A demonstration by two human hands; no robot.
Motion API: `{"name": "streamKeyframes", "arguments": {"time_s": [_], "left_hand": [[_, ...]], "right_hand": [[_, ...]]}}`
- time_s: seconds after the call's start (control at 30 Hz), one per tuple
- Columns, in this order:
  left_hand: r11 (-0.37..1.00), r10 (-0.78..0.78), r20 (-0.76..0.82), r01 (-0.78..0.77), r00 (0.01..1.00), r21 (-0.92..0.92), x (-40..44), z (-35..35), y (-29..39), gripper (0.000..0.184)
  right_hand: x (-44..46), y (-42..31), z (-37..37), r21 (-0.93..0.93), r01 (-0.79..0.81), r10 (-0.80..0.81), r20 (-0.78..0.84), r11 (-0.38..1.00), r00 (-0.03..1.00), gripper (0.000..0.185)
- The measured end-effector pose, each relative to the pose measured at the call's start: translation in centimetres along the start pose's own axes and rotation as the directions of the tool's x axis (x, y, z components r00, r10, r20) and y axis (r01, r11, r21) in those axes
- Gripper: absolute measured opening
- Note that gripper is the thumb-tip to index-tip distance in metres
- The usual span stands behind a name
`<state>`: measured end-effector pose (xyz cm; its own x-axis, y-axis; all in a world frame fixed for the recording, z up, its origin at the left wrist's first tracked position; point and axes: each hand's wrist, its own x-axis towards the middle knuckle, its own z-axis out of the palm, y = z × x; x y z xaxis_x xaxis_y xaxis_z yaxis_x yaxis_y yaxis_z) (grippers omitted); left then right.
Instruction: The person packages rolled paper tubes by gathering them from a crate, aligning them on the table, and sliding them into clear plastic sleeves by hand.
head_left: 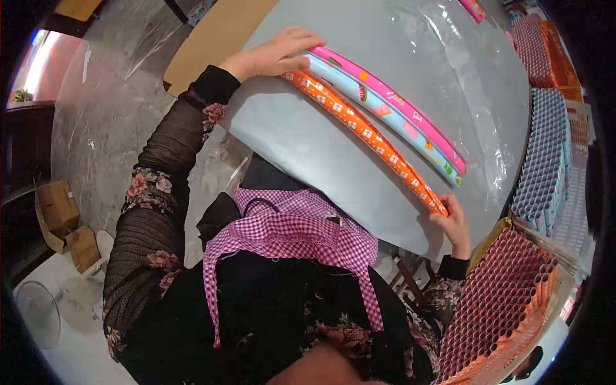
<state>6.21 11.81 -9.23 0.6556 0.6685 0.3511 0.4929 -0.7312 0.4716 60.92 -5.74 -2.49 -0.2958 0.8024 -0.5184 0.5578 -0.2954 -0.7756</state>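
Observation:
Three long patterned rolls lie side by side on a grey covered table [276,135]: a pink one [398,102], a light blue one [385,115] and an orange one with white marks [366,133]. My left hand [282,54] rests over the upper left ends of the rolls, its fingers apart. At the lower right, my right hand [453,223] has its fingers closed round the far end of the orange roll. That end lies apart from the blue and pink ends, nearer to my body.
Stacks of many tubes stand along the right: red ones [500,295], blue ones [542,154] and more red ones [531,51]. Another pink roll [473,9] shows at the top. Cardboard boxes [59,208] and a fan [37,313] are at the left.

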Motion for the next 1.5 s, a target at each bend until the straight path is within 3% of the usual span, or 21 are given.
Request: {"name": "streamKeyframes", "arguments": {"time_s": [0.07,0.17,0.23,0.3,0.37,0.4,0.47,0.5,0.67,0.73,0.87,0.93,0.97,1.07,1.13,1.27,1.3,1.37,1.5], "left_hand": [[0.999,-0.033,0.034,0.034,0.999,-0.039,-0.1,-0.1,-0.1,0.063],[0.992,-0.105,0.092,0.111,0.99,-0.067,0.0,-0.5,0.6,0.081],[0.986,-0.149,0.116,0.157,0.982,-0.059,0.0,-0.8,0.9,0.089],[0.984,-0.154,0.157,0.166,0.976,-0.063,0.2,-1.1,1.3,0.111],[0.988,-0.143,0.171,0.151,0.975,-0.035,0.4,-1.6,1.8,0.111],[0.991,-0.133,0.185,0.136,0.974,-0.007,0.4,-1.8,2.0,0.111],[0.99,-0.135,0.189,0.142,0.973,-0.023,0.4,-1.8,2.0,0.11],[0.991,-0.131,0.189,0.136,0.973,-0.013,0.4,-1.9,2.0,0.109],[0.991,-0.121,0.183,0.129,0.976,-0.031,0.5,-2.1,2.6,0.104],[0.994,-0.112,0.16,0.111,0.981,0.014,0.6,-2.0,2.5,0.096],[0.991,-0.13,0.131,0.129,0.983,0.019,0.4,-1.8,2.9,0.095],[0.99,-0.136,0.148,0.131,0.98,0.043,0.6,-2.1,3.3,0.095],[0.991,-0.131,0.143,0.125,0.981,0.052,0.6,-2.2,3.6,0.095],[0.992,-0.099,0.176,0.084,0.979,0.093,0.8,-2.2,3.0,0.097],[0.99,-0.128,0.21,0.111,0.969,0.09,1.5,-3.1,4.2,0.094],[0.987,-0.101,0.201,0.073,0.974,0.14,1.6,-3.2,4.1,0.088],[0.986,-0.094,0.192,0.064,0.977,0.155,1.5,-3.1,4.2,0.087],[0.985,-0.087,0.189,0.056,0.978,0.164,1.5,-3.1,4.1,0.087],[0.97,-0.058,0.154,0.019,0.986,0.243,1.2,-3.0,4.3,0.087]], "right_hand": [[0.8,0.8,0.0,0.018,-0.016,0.016,-0.023,1.0,1.0,0.04],[1.5,-1.1,0.8,-0.283,0.15,-0.198,-0.152,0.948,0.968,0.022],[1.9,-0.3,1.1,-0.306,0.153,-0.219,-0.196,0.94,0.956,0.023],[2.0,-0.2,1.5,-0.328,0.156,-0.242,-0.24,0.932,0.94,0.023],[2.1,-1.0,2.6,-0.509,0.219,-0.419,-0.319,0.832,0.85,0.023],[2.1,-0.9,3.0,-0.507,0.218,-0.417,-0.32,0.834,0.851,0.023],[2.1,-0.4,3.6,-0.343,0.098,-0.279,-0.533,0.934,0.798,0.022],[2.3,-0.2,3.5,-0.508,0.168,-0.436,-0.47,0.845,0.768,0.022],[3.1,-0.3,4.7,-0.609,0.106,-0.485,-0.501,0.786,0.717,0.025],[3.6,1.1,5.2,-0.689,0.101,-0.605,-0.546,0.718,0.58,0.028],[4.1,2.2,5.5,-0.657,0.096,-0.595,-0.6,0.748,0.535,0.03],[3.8,2.1,5.2,-0.79,-0.071,-0.61,-0.524,0.609,0.595,0.035],[3.5,1.9,5.4,-0.79,-0.069,-0.617,-0.527,0.609,0.585,0.035],[4.6,-0.3,6.6,-0.761,-0.008,-0.648,-0.558,0.649,0.519,0.044],[5.3,-3.7,8.0,-0.79,0.09,-0.709,-0.487,0.607,0.509,0.058],[9.4,-10.1,10.6,-0.809,0.238,-0.714,-0.287,0.538,0.639,0.099],[10.4,-11.7,11.0,-0.81,0.241,-0.726,-0.293,0.534,0.623,0.099],[12.1,-14.3,11.3,-0.857,0.308,-0.724,-0.103,0.412,0.682,0.111],[15.5,-15.7,11.4,-0.848,0.411,-0.754,0.022,0.334,0.657,0.114]]}}
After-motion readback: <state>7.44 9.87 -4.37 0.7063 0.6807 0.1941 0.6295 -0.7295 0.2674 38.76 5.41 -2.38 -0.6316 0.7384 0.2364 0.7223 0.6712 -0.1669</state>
